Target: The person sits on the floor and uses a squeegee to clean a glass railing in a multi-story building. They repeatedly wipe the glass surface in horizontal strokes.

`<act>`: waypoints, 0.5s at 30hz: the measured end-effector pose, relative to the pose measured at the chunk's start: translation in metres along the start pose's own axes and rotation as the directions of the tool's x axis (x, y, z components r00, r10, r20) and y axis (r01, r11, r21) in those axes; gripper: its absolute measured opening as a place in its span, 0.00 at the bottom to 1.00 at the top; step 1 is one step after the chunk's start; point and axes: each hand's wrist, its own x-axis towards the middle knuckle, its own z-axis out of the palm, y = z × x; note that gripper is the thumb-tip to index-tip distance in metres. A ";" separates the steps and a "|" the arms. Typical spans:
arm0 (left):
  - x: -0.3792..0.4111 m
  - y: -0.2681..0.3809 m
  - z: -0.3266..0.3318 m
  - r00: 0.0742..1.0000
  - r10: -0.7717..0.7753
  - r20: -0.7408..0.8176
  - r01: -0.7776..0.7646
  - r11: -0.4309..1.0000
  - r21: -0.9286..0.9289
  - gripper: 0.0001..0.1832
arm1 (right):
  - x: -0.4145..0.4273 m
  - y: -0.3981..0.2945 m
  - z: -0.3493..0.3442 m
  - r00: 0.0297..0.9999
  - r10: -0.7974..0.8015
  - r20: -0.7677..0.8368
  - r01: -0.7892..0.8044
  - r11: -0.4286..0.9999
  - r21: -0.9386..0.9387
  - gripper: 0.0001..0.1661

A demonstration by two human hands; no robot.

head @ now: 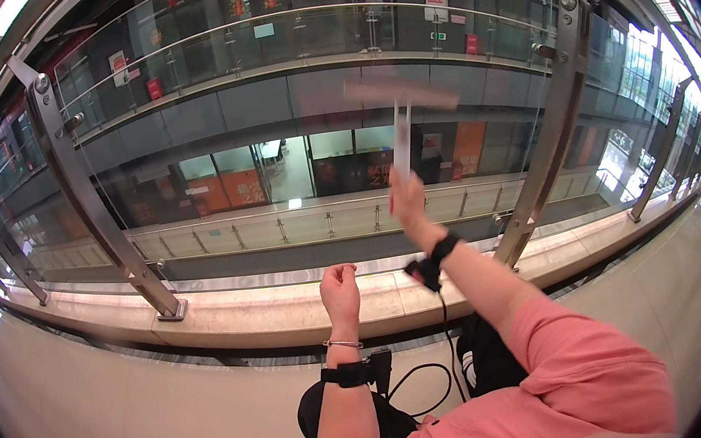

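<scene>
My right hand (408, 201) is raised and grips the pale handle of a squeegee-like window wiper (402, 137). The wiper's wide pinkish head is blurred. It lies in front of the glass balustrade panel (241, 186); whether it touches the glass I cannot tell. Lower and to the left, my left hand (340, 291) hovers over the stone ledge (257, 312) with its fingers curled in. Nothing shows in it. Black straps with small devices circle both forearms, and a black cable (449, 338) hangs from the right one.
Slanted metal posts stand left (95, 198) and right (546, 155) of the panel. A pale tiled floor (151, 414) stretches along the ledge. Beyond the glass are other walkways with railings, and a person (373, 16) on the upper one. My knees are near the ledge.
</scene>
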 end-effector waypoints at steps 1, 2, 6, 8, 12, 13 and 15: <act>0.000 0.001 0.001 1.000 0.004 -0.010 -0.004 1.000 0.023 0.08 | -0.030 0.029 -0.004 0.981 0.192 0.042 -0.193 0.980 0.037 0.26; -0.002 0.004 0.008 1.000 -0.008 0.003 0.008 1.000 0.008 0.08 | -0.055 0.065 -0.017 0.970 0.242 0.032 -0.241 0.970 -0.042 0.25; -0.004 0.005 0.002 0.999 -0.044 -0.002 0.044 0.999 0.018 0.08 | -0.093 0.101 -0.014 0.921 0.389 -0.007 -0.389 0.921 -0.027 0.26; -0.004 0.004 0.000 0.998 -0.060 -0.001 0.060 0.997 0.044 0.08 | -0.064 0.076 -0.011 0.966 0.253 0.053 -0.251 0.967 -0.042 0.24; 0.000 0.001 -0.004 0.999 -0.042 0.017 0.040 0.994 0.103 0.09 | 0.022 -0.026 0.007 0.979 0.192 0.071 -0.204 0.936 0.286 0.24; 0.000 0.002 -0.006 0.999 -0.037 0.017 0.035 0.995 0.096 0.09 | 0.034 -0.041 0.009 0.970 0.228 0.087 -0.244 0.883 0.401 0.24; 0.001 0.014 -0.001 0.998 -0.059 0.034 0.057 0.996 0.065 0.07 | 0.043 -0.036 0.005 0.975 0.220 0.027 -0.215 0.908 0.360 0.24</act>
